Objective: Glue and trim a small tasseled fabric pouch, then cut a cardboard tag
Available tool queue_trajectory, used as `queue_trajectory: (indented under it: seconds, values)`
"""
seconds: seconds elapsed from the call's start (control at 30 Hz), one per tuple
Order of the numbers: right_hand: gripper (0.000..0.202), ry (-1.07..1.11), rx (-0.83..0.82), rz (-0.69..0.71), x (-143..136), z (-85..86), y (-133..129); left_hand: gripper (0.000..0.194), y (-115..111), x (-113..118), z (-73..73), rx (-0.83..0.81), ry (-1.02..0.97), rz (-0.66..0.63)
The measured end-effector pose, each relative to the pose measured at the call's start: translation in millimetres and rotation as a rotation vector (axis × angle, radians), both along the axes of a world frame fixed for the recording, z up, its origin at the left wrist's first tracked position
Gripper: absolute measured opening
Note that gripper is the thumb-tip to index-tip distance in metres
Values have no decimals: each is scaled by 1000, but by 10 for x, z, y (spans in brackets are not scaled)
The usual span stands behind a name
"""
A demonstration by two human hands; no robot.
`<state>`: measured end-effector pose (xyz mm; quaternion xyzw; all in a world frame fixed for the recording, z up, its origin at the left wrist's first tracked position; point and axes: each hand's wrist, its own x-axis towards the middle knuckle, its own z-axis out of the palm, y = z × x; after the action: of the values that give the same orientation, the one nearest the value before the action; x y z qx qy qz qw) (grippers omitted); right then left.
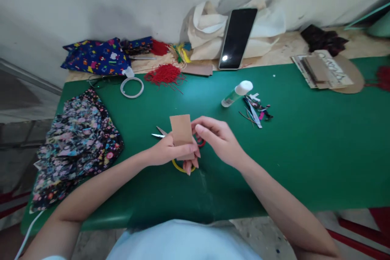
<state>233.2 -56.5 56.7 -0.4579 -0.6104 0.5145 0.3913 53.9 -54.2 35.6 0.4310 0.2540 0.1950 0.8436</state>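
Observation:
A rectangular piece of brown cardboard [182, 126] is held upright by my left hand [164, 149], its thumb pressed across the front and its fingers behind. My right hand [221, 140] is at the cardboard's right edge, thumb and forefinger drawn together; whatever lies between them is too small to make out. Scissors [159, 133] lie on the table under my left hand, blades showing on the left and a bit of red handle on the right. Below the cardboard, part of a yellow ring [179, 166] shows around my left fingertips.
On the green table [289, 150] stand a glue stick [237, 93] and fabric scraps [257, 109]. Red strings [166, 74], a white ring [132, 88] and floral cloth [79, 146] lie left. Behind, a phone [238, 38] leans on a cream bag [207, 28]. Cardboard pieces [350, 75] lie right.

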Motion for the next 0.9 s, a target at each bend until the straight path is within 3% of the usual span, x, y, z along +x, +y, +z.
queue_trajectory:
  seconds: [0.07,0.23,0.4,0.57,0.7,0.77,0.9]
  values:
    - [34,56,19,37,-86,-71,-17,40,-22,-23,-77,-44,19,-24]
    - [44,140,-45,-89,-94,-344,-57,42,-42,-53,-266,-32,38,66]
    - [44,162,-165,-109,-16,-466,-59,40,-42,-63,-321,-106,-75,144]
    - [42,76,-67,9,23,-517,-60,32,44,-136,-328,-247,-188,22]
    - [75,96,-18,15,41,-509,-61,29,128,-195,-311,-335,-233,-99]
    - [82,98,31,29,54,-492,-55,28,151,-204,-299,-357,-235,-135]
    - [57,81,81,1,82,-479,-20,31,157,-174,-301,-342,-241,-141]
